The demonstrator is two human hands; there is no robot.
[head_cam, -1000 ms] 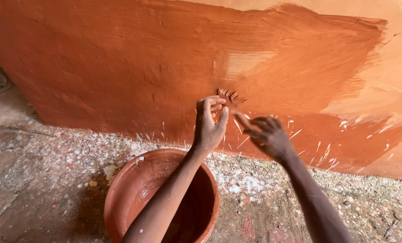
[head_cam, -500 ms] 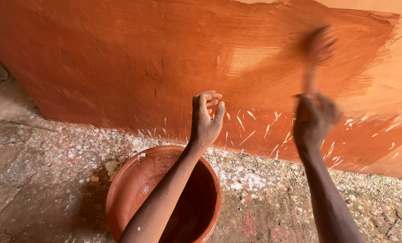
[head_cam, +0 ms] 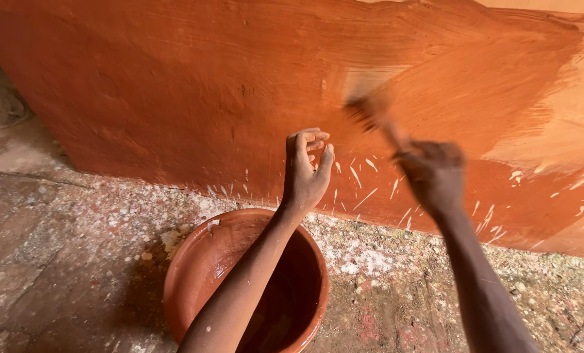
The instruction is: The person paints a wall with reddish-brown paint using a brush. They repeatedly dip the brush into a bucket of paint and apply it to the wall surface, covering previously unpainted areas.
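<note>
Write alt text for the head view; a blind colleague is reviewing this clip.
The right hand holds a blurred brush against an orange-brown painted wall. The left hand hangs loosely curled, holding nothing, above a paint-coated bucket on a speckled floor.

Motion-blurred right hand (head_cam: 433, 175) and brush (head_cam: 369, 112); bucket (head_cam: 200, 274) rim cut off below.

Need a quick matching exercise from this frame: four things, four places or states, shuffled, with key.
Things:
1. left hand
2. right hand
3. bucket
4. wall

States or places:
A. coated in orange-brown paint
B. on the ground, under the left forearm
C. blurred, gripping a brush
D. fingers curled, holding nothing

Pairs: 1-D, 2-C, 3-B, 4-A
</note>
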